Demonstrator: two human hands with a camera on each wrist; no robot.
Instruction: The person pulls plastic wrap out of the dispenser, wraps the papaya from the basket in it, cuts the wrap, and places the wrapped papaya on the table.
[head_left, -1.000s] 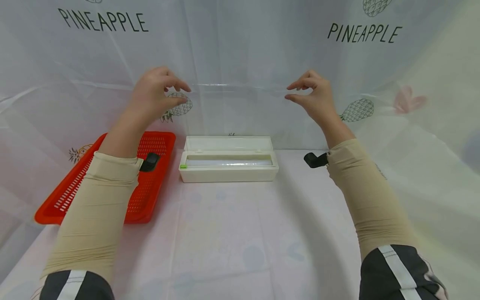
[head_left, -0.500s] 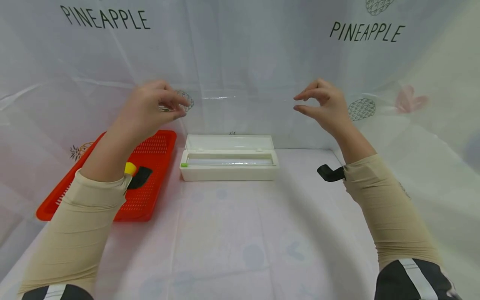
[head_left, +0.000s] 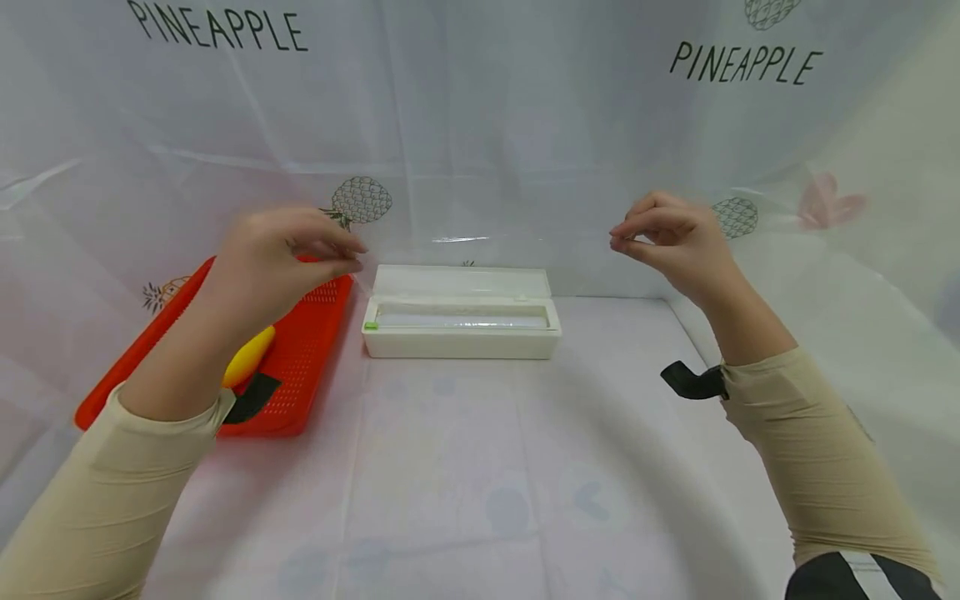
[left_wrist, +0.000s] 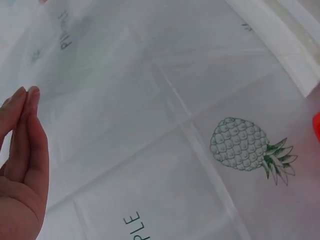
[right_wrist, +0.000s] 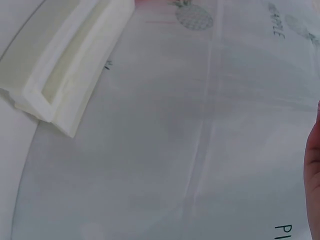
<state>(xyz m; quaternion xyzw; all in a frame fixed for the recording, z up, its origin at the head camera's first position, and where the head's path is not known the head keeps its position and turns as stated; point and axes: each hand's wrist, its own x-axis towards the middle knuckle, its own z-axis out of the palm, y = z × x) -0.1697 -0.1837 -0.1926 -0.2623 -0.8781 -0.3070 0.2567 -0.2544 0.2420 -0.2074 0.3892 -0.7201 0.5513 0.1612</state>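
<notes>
Both hands are raised in the head view, well apart, with a sheet of clear cling film [head_left: 461, 239] between them that shows mainly as a bright glint. My left hand [head_left: 273, 262] pinches the film's left end between thumb and fingers. In the left wrist view the fingertips [left_wrist: 33, 95] are pressed together. At the other end, the thumb and fingers of my right hand [head_left: 678, 242] pinch the film; only a sliver of this hand [right_wrist: 314, 170] shows in the right wrist view. Below and between the hands sits a white cling film dispenser box [head_left: 461, 343], lid raised, with a roll [head_left: 461, 320] inside.
A red perforated basket [head_left: 318, 367] stands at the left, partly behind the left forearm, with a smooth yellow object [head_left: 249, 358] in it. A small green slider [head_left: 371, 326] is on the box's left front edge. A pineapple-printed sheet [head_left: 510, 125] hangs behind.
Both hands have come down and moved farther apart, the glint on the cling film sinking with them. The yellow object in the basket has come into sight beside the left forearm.
</notes>
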